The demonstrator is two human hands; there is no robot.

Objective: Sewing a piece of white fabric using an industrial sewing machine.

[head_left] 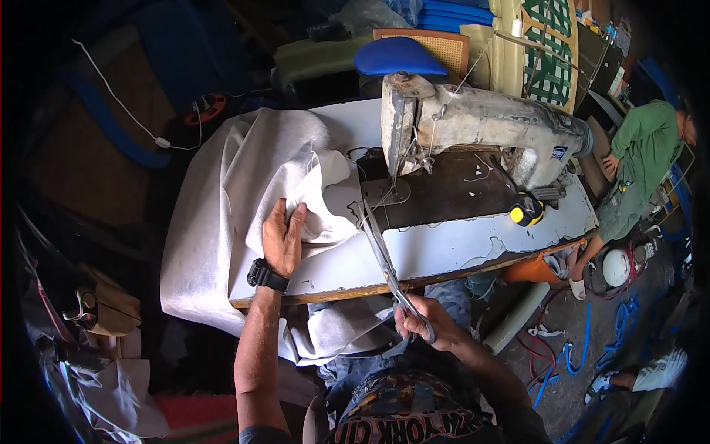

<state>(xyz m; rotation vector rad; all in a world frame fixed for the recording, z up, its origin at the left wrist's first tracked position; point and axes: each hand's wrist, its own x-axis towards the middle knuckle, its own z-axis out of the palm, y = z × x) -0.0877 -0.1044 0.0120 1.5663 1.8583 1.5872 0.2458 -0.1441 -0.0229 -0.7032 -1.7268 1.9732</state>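
Observation:
A large piece of off-white fabric [214, 200] spreads over the left part of the white sewing table [444, 248] and hangs down past its front edge. My left hand [283, 238], with a black watch at the wrist, grips a fold of it between thumb and fingers. My right hand [431, 323] holds a long pair of metal scissors [386, 259] by the handles at the table's front edge. The blades point away from me, spread apart at the tips, close to the fabric's right edge and the needle area. An old, worn sewing machine [488, 118] stands behind the scissors.
A yellow and black tape measure [526, 210] lies on the table below the machine's body. A blue seat pad [399, 57] and chair parts stand behind. At the right sits a person in green [651, 140]. Hoses [577, 355] lie on the floor.

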